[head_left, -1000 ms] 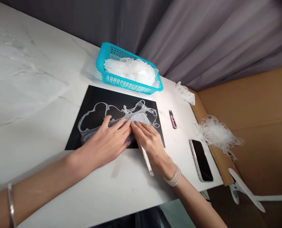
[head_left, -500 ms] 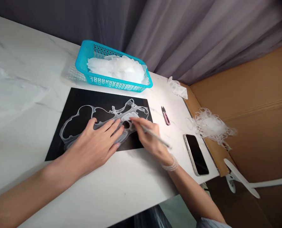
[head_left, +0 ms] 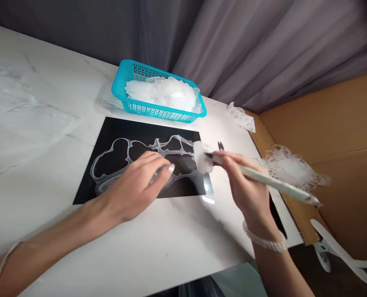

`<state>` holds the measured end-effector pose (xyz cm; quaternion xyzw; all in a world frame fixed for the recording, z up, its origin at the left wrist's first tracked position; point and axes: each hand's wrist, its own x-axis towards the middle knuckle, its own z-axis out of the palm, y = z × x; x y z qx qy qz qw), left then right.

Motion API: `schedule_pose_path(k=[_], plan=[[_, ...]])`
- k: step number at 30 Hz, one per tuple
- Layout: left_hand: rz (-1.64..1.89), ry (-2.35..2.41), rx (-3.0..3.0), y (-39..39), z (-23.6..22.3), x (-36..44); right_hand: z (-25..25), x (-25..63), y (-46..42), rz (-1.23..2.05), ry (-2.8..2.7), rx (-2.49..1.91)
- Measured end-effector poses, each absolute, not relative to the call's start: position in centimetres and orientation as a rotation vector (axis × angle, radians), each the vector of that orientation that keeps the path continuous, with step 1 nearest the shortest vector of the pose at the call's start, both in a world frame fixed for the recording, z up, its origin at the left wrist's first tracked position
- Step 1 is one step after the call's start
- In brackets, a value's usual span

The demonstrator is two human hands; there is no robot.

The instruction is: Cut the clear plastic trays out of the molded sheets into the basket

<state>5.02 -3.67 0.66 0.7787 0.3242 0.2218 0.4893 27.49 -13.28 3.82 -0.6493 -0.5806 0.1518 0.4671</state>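
My left hand (head_left: pixel 137 185) lies over a translucent web (head_left: pixel 129 152) of thin outlines and openings, spread on a black mat (head_left: pixel 109 130). Its fingers are curled, with a bit of the web showing between thumb and fingers. My right hand (head_left: pixel 248 185) is closed round a slim, pale pen-shaped tool (head_left: pixel 273 183) with a dark tip. At that tip, over the mat's right edge, is a blurred, whitish translucent piece (head_left: pixel 202 158). Whether fingertips also pinch this piece, I cannot tell. Pink-handled thread snips (head_left: pixel 221 146) are mostly hidden behind my right hand.
Behind the mat stands a turquoise basket (head_left: pixel 158 111) heaped with whitish translucent pieces (head_left: pixel 163 93). A clear plastic bag (head_left: pixel 25 119) lies left. At right are a whitish strip (head_left: pixel 241 117), stringy offcuts (head_left: pixel 295 169), a cardboard wall (head_left: pixel 325 123) and a partly hidden phone (head_left: pixel 278 218).
My right hand has moved right and up from the web with the tool, and a whitish piece now hangs at its tip. My left hand's fingers, spread before, have curled in.
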Motion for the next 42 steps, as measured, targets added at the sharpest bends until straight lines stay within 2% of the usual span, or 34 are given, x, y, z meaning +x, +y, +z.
schedule_pose_path(k=[3,5,7,12,17,21,24,28,34,37,42], plan=[[0.389,0.767,1.111,-3.5,1.2,6.2,5.6,23.7,-13.8,0.651,-1.921,-1.266],[0.316,0.726,0.904,-3.6,1.1,6.6,6.3,23.1,-14.0,0.812,-2.043,-1.155],[0.289,0.709,0.938,-3.8,1.0,6.7,6.4,23.7,-13.9,0.846,-1.878,-1.290],[0.279,0.714,1.151,-4.2,1.1,6.2,5.4,24.8,-11.5,0.679,-1.439,-1.727],[0.304,0.690,1.329,-4.4,1.0,6.2,3.4,23.3,-9.1,0.907,-1.475,-1.605],[0.383,0.778,1.337,-4.8,0.8,5.9,1.8,23.7,-9.2,0.623,-1.530,-1.642],[0.565,0.899,1.227,-4.9,1.1,5.2,1.4,25.4,-9.4,0.384,-1.542,-1.741],[0.767,0.898,0.931,-4.0,2.1,4.2,1.3,28.1,-9.2,0.290,-1.460,-1.837],[0.661,0.768,0.700,-3.1,2.9,3.9,2.2,28.0,-9.3,0.215,-1.352,-1.767],[0.609,0.712,0.633,-3.3,2.9,3.9,3.2,25.7,-9.7,0.401,-1.273,-1.664],[0.563,0.654,0.584,-3.5,2.8,4.0,3.4,22.2,-10.0,1.103,-1.120,-1.383]])
